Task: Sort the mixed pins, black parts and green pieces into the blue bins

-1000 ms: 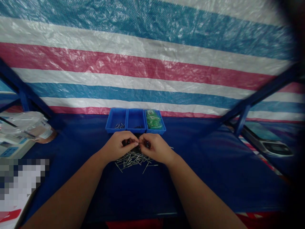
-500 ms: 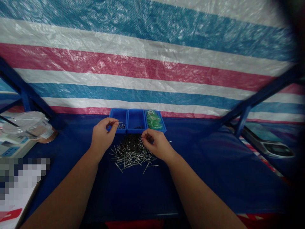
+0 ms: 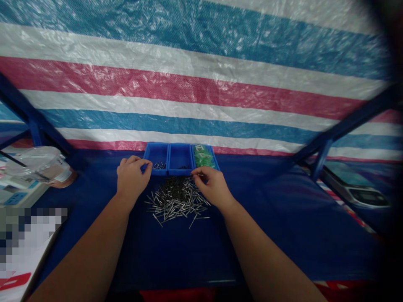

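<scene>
A loose pile of thin metal pins (image 3: pixel 178 201), some silvery and some dark, lies on the blue table. Behind it stand three blue trays side by side: the left tray (image 3: pixel 157 152) holds a few pins, the middle tray (image 3: pixel 180 155) has small dark pieces at its front, and the right one holds green plastic packets (image 3: pixel 203 157). My left hand (image 3: pixel 134 176) is at the left tray's front corner, fingertips pinched; anything between them is too small to name. At the right tray's front edge, my right hand (image 3: pixel 212 184) pinches a thin metal pin.
On the left are a clear plastic tub (image 3: pixel 40 165) and a pale device (image 3: pixel 19 193). A scale (image 3: pixel 362 191) sits at the right behind a blue frame bar (image 3: pixel 340 126). Striped plastic sheeting (image 3: pixel 189 84) hangs behind the table.
My left hand has shifted slightly left, off the left tray's pins. My right hand has risen a little from the pile towards the right tray's front edge.
</scene>
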A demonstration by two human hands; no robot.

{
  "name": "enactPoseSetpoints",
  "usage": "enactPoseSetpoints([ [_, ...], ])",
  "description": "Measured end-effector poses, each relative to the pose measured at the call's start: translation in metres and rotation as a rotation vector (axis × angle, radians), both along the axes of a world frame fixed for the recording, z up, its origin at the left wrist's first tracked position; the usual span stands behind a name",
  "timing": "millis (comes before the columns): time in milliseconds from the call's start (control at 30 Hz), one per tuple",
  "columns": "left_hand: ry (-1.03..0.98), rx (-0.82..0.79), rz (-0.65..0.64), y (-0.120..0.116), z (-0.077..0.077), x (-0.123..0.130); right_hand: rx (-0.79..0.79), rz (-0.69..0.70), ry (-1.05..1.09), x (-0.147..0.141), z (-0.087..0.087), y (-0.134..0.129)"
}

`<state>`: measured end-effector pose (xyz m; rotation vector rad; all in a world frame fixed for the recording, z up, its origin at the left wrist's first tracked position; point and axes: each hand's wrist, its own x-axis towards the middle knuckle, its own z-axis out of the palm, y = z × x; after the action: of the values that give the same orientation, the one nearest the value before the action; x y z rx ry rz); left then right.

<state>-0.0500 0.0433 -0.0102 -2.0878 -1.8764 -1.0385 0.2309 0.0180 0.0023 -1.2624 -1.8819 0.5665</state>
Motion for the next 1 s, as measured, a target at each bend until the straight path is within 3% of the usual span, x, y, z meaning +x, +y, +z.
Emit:
enactPoseSetpoints([
  [67,-0.005,0.025,-0.026,-0.002,0.004,0.003,0.006,-0.034,0.010,0.001,-0.001,0.002],
  [167,-0.053,0.044,-0.234,-0.008,0.012,0.015,-0.001,-0.023,0.001,0.002,0.001,0.002],
  [333,-0.048,-0.068,-0.695,-0.023,0.019,0.041,-0.088,0.251,0.044,-0.003,0.006,-0.005],
  [467,-0.008,-0.178,-0.803,-0.027,0.017,0.050,-0.137,0.350,0.095,-0.008,0.007,-0.011],
  [667,0.016,-0.188,-0.679,-0.024,0.015,0.044,-0.209,0.374,0.076,-0.004,0.011,-0.011],
  [867,-0.036,-0.071,-0.283,-0.011,0.011,0.022,-0.253,0.129,-0.347,0.023,0.013,0.001],
  [1000,0.032,-0.138,-0.096,-0.006,0.007,0.011,-0.312,0.117,-0.473,0.031,0.006,0.007],
])
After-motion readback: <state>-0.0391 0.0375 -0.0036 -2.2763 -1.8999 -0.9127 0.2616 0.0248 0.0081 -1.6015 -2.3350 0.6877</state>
